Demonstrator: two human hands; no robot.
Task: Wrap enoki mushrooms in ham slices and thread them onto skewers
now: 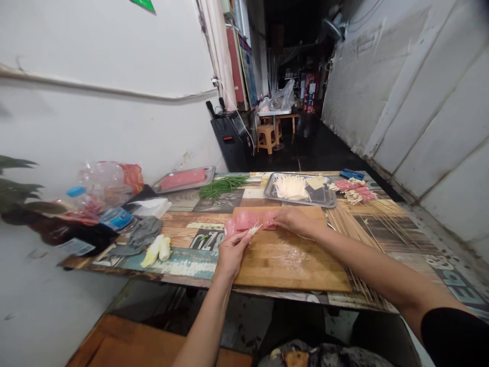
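Note:
A wooden cutting board [294, 260] lies at the table's front edge, with thin pink meat slices [245, 220] in a row along its far left part. My left hand [233, 252] pinches a small bundle of white enoki mushrooms [253, 231] just in front of the slices. At the right end of the row, my right hand [292, 220] has its fingers closed at the edge of a separate meat slice [269, 219]. Its fingertips are partly hidden. Beyond the board, a metal tray [331, 200] carries a pile of enoki mushrooms [291, 187].
Skewered meat rolls [359, 192] and loose bamboo skewers [385, 224] are to the right. Green chives [223, 186] and a tray of pink meat [183, 178] lie at the back left. A grey cloth [141, 234], vegetable pieces [157, 250] and plastic bottles occupy the left end.

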